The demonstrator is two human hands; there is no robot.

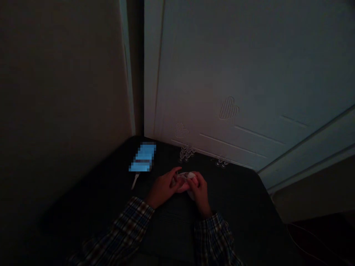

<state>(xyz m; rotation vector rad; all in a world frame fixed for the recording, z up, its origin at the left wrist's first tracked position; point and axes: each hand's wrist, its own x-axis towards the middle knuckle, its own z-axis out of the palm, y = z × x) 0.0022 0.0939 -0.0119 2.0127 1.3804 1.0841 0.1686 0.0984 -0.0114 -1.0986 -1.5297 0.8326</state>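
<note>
In dim light, my left hand (165,185) and my right hand (199,188) come together over the dark table. Between them is a small pink and white bundle (182,187); its exact kind is too dark to make out. Fingers of both hands are curled round it, the left ones on its left side and the right ones on its right. Just beyond my hands lies a cluster of small clear, rounded pieces (186,153). A smaller group of similar clear pieces (222,162) sits farther right, near the table's back edge.
A lit phone (143,157) lies at the back left, with a white cable (135,181) plugged into its near end. Behind the dark table (235,207) stands a pale panel (249,66) with striped heart reliefs. A wall (61,81) borders the left side.
</note>
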